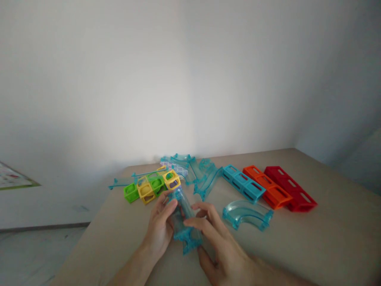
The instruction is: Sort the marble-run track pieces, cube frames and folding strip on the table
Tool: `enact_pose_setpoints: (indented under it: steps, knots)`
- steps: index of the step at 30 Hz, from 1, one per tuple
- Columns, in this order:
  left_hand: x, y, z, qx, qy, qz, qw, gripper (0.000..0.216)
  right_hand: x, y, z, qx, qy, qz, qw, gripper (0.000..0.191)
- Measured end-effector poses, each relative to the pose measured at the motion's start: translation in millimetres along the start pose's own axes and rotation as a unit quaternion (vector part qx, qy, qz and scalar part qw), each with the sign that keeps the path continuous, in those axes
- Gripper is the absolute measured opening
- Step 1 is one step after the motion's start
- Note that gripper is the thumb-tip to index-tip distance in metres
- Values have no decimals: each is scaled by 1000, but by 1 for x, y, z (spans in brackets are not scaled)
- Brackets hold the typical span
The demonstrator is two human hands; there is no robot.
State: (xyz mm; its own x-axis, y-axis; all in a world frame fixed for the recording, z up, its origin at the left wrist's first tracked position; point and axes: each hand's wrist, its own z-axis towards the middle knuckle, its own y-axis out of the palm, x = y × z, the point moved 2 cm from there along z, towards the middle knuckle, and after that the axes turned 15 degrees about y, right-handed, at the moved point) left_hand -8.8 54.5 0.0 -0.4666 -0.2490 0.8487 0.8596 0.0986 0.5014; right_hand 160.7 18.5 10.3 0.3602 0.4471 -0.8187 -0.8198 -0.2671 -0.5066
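A straight translucent blue track piece [186, 234] is held between my two hands, one end slanting toward me. My left hand [159, 224] grips its left side, thumb on top. Across its right side lie the fingers of my right hand [222, 244], curled round the near part, with the thumb low by the end. Just beyond the far end sits a yellow cube frame [172, 180]. To the right of my right hand a curved translucent blue track piece [245, 212] rests on the table.
Green and yellow cube frames [145, 190] lie at the left on the table [324, 238]. More blue track pieces [205, 174] are heaped near the wall. A light blue block [242, 182], an orange block [268, 186] and a red block [290, 188] lie side by side at the right.
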Motion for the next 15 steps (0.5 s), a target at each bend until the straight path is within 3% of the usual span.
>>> enact_pose_setpoints:
  steps: [7, 11, 15]
  knots:
    - [7, -6, -1, -55, -2, -117, 992, 41, 10, -1, -1, 50, 9, 44, 998, 84]
    - [6, -8, -3, -96, -9, -130, 987, 42, 10, 5, 1, 72, 77, 30, 994, 69]
    - [5, -8, 0, -150, -18, -124, 981, 46, 7, 5, 3, 114, 102, 12, 988, 61]
